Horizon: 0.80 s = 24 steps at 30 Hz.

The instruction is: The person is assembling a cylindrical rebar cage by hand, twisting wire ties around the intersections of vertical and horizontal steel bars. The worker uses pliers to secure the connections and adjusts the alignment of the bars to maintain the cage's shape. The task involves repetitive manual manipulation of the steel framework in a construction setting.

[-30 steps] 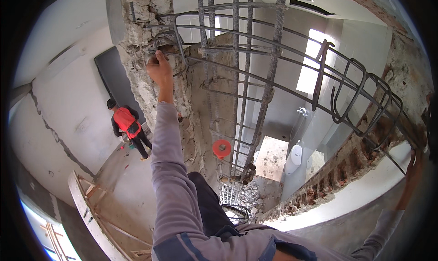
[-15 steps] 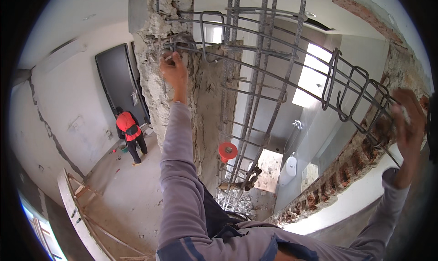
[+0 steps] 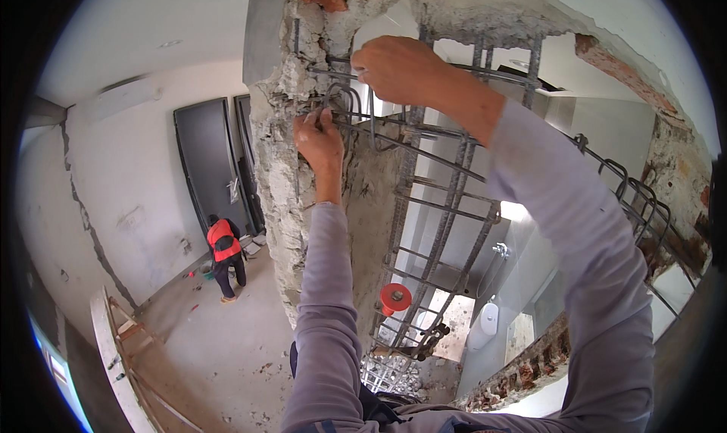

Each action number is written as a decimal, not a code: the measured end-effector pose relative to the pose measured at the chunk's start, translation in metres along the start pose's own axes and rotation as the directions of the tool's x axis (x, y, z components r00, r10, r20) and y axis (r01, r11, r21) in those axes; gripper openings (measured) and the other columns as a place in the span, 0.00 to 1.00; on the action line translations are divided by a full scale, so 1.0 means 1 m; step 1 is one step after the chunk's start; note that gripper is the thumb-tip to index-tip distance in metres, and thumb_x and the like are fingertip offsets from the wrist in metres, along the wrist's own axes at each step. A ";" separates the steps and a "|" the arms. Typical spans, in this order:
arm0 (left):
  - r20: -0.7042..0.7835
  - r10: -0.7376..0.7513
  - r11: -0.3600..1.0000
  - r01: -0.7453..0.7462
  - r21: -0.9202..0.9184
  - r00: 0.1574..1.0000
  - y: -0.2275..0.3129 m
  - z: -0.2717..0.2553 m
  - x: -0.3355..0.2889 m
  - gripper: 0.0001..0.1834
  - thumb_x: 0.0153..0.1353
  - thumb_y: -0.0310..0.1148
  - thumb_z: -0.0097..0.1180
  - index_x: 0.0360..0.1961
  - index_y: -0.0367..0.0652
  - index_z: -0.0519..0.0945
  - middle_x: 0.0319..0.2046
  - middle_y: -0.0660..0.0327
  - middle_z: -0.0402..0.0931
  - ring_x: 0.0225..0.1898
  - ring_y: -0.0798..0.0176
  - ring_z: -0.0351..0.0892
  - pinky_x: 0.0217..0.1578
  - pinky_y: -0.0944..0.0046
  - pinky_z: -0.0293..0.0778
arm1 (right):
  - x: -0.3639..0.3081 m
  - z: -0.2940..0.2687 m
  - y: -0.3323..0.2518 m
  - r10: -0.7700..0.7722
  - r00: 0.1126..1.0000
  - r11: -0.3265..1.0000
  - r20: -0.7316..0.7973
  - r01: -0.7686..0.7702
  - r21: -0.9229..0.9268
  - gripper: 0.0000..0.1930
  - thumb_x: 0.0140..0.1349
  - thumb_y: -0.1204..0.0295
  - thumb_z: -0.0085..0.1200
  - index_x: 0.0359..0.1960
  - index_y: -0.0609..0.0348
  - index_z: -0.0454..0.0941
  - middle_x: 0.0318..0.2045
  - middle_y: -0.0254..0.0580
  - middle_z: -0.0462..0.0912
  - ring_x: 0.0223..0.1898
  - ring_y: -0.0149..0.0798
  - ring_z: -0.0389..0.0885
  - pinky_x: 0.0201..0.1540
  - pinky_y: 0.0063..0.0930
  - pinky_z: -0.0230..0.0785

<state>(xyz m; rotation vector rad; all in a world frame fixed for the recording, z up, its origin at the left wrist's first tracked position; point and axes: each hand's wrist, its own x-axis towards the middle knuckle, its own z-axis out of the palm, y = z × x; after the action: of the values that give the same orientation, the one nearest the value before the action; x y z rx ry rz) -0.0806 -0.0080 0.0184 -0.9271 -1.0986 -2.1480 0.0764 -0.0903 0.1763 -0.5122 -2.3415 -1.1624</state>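
Observation:
My left hand (image 3: 319,139) is raised at the broken edge of the concrete wall (image 3: 284,206), its fingers closed beside the ends of the steel bars; what they hold is hidden. A bent steel loop (image 3: 354,92) sits just above those fingers. Higher and a little to the right, my right hand (image 3: 401,71) has its fingers curled closed over the upper part of a rectangular stirrup (image 3: 372,134), whose side hangs down below it. Long horizontal rebars (image 3: 432,156) run from the wall toward the right, behind my right forearm.
Upright rebars (image 3: 454,183) with cross ties stand in the gap, with a red round cap (image 3: 395,298) lower down. More stirrups (image 3: 651,206) hang at the right by broken brickwork (image 3: 530,372). A person in a red vest (image 3: 224,240) bends near a dark door (image 3: 208,156). Wooden boards (image 3: 113,357) stand lower left.
My right hand has swung from the far right, by the hanging stirrups, across to the bars near my left hand. My left hand stays by the wall. The view has shifted slightly.

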 end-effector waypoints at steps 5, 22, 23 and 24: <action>-0.031 0.033 0.990 -0.029 0.135 0.999 0.008 0.007 0.004 0.08 0.53 0.28 0.57 0.32 0.35 0.82 0.31 0.46 0.74 0.32 0.42 0.74 0.34 0.50 0.70 | 0.047 0.039 -0.002 0.062 0.998 0.995 -0.031 -0.065 -0.081 0.05 0.45 0.77 0.55 0.25 0.61 0.81 0.28 0.49 0.83 0.32 0.49 0.83 0.35 0.42 0.73; -0.255 -0.393 0.919 0.366 -0.150 0.883 0.010 0.039 0.020 0.09 0.52 0.28 0.55 0.28 0.31 0.80 0.22 0.46 0.78 0.26 0.49 0.78 0.33 0.54 0.72 | 0.072 0.061 -0.013 0.050 0.991 0.974 0.124 -0.021 -0.224 0.04 0.52 0.73 0.53 0.29 0.55 0.79 0.29 0.43 0.82 0.35 0.42 0.80 0.46 0.36 0.56; -0.211 -0.423 0.903 0.391 -0.180 0.881 0.013 0.037 0.019 0.09 0.53 0.28 0.54 0.29 0.31 0.80 0.22 0.47 0.78 0.26 0.50 0.78 0.33 0.55 0.72 | 0.073 0.059 -0.014 0.053 0.988 0.967 0.148 -0.014 -0.254 0.05 0.51 0.74 0.52 0.29 0.55 0.79 0.29 0.42 0.82 0.36 0.41 0.80 0.46 0.36 0.55; -0.200 -0.444 0.889 0.403 -0.216 0.873 0.013 0.039 0.020 0.09 0.53 0.28 0.54 0.29 0.31 0.79 0.22 0.47 0.78 0.26 0.51 0.78 0.33 0.55 0.72 | 0.074 0.062 -0.011 0.035 0.991 0.969 0.128 -0.002 -0.246 0.05 0.51 0.74 0.52 0.29 0.55 0.79 0.29 0.41 0.82 0.36 0.41 0.80 0.46 0.37 0.55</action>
<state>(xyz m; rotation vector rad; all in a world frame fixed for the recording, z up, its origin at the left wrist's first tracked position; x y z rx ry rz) -0.0707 0.0148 0.0566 -0.4929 -1.0841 -2.6661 -0.0051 -0.0379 0.1781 -0.7151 -2.3070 -1.4604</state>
